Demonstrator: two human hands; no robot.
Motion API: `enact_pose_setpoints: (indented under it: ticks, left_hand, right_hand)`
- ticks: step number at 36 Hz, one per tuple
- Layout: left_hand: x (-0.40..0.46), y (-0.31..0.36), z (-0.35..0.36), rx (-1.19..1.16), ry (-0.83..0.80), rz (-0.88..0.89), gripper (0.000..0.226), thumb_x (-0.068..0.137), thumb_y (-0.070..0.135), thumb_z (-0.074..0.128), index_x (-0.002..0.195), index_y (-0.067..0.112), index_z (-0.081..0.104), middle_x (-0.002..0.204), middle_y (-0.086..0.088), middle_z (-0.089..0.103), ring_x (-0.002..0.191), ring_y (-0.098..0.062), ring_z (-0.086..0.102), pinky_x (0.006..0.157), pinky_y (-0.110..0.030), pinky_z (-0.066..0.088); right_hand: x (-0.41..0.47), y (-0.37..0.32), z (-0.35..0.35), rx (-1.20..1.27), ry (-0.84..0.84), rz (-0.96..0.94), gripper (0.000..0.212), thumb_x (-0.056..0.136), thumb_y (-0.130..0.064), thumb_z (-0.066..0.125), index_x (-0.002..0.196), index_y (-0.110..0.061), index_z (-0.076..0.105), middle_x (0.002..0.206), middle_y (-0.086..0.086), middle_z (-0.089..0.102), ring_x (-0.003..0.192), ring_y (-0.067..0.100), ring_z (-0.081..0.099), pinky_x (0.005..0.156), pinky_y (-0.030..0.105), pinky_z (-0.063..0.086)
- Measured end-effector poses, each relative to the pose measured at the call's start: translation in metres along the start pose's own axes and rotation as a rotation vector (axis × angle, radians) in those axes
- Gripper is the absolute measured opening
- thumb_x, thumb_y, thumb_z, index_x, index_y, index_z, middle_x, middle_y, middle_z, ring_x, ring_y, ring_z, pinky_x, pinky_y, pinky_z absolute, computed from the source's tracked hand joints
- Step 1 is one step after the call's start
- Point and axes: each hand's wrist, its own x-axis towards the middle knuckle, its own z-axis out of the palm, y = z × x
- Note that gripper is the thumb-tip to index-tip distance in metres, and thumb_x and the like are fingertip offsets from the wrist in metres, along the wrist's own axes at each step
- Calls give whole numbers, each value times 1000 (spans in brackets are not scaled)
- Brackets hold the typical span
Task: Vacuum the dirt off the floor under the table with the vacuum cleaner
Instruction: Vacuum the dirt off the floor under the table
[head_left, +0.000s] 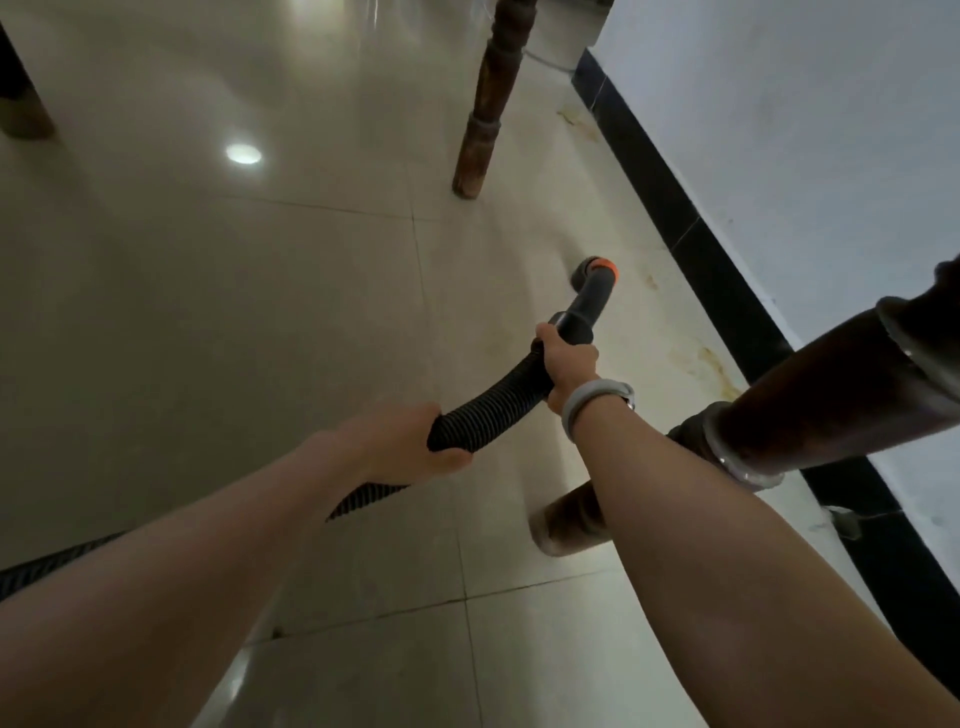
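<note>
A black ribbed vacuum hose (498, 400) runs from the lower left up to a dark rigid nozzle (589, 301) with an orange ring, whose tip meets the pale tiled floor (311, 312). My left hand (410, 447) grips the hose lower down. Further along, my right hand (569, 364) grips it where the hose joins the nozzle; a grey band sits on that wrist. Yellowish stains (711, 369) mark the floor near the wall, right of the nozzle.
Turned wooden table legs stand ahead (485, 119) and close on the right (810, 395), with another leg's foot (566, 525) beside my right forearm. A black skirting (691, 228) and white wall (805, 130) run along the right. A dark leg (21, 109) stands far left.
</note>
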Motion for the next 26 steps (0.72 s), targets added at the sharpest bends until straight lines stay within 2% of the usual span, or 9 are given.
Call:
enact_pose_setpoints:
  ticks: [3, 8, 13, 17, 21, 24, 26]
  left_hand:
    - [0, -9, 2, -61, 25, -61, 45, 88, 61, 49, 105, 20, 49, 86, 2, 58, 75, -15, 60, 72, -33, 52]
    - [-1, 0, -3, -8, 247, -151, 46, 89, 63, 45, 104, 19, 45, 89, 3, 55, 80, -18, 57, 77, -34, 50]
    - [-1, 16, -2, 68, 327, -139, 48, 90, 61, 44, 111, 18, 46, 100, 0, 58, 88, -21, 58, 78, -35, 50]
    - [-2, 18, 0, 83, 312, -139, 49, 92, 60, 42, 116, 18, 44, 109, -3, 57, 95, -24, 58, 81, -37, 49]
    - [-4, 13, 2, 79, 300, -155, 48, 91, 60, 42, 115, 18, 45, 107, -1, 59, 93, -23, 58, 85, -37, 49]
    - [-4, 17, 0, 50, 317, -150, 46, 92, 59, 42, 115, 19, 47, 101, 2, 56, 90, -20, 57, 82, -35, 49]
    - [-2, 23, -2, 31, 317, -130, 44, 94, 55, 41, 116, 18, 48, 105, 0, 59, 93, -21, 59, 83, -36, 49]
  right_hand:
    - [13, -8, 0, -72, 60, -24, 77, 86, -37, 62, 143, -5, 22, 132, 15, 49, 113, 35, 53, 96, 49, 47]
    - [31, -14, -6, -169, 175, 0, 76, 88, -49, 56, 143, -4, 26, 135, 16, 47, 117, 35, 51, 95, 44, 46]
    - [38, -12, -17, -121, 190, 37, 78, 86, -57, 52, 141, -6, 32, 132, 14, 50, 115, 33, 53, 96, 47, 47]
    - [44, -15, -14, 83, 95, 49, 79, 78, -52, 63, 139, -10, 36, 128, 12, 52, 108, 33, 56, 90, 50, 51]
    - [43, -19, -4, 131, 7, 10, 68, 85, -39, 65, 138, -8, 35, 123, 13, 53, 107, 34, 57, 93, 52, 49]
    - [46, -25, 0, 117, 48, -41, 66, 88, -34, 63, 139, -8, 31, 122, 12, 50, 105, 30, 54, 94, 46, 48]
    - [47, -27, -1, 58, 115, -44, 70, 88, -41, 60, 141, -9, 27, 122, 11, 48, 105, 30, 51, 93, 45, 47]
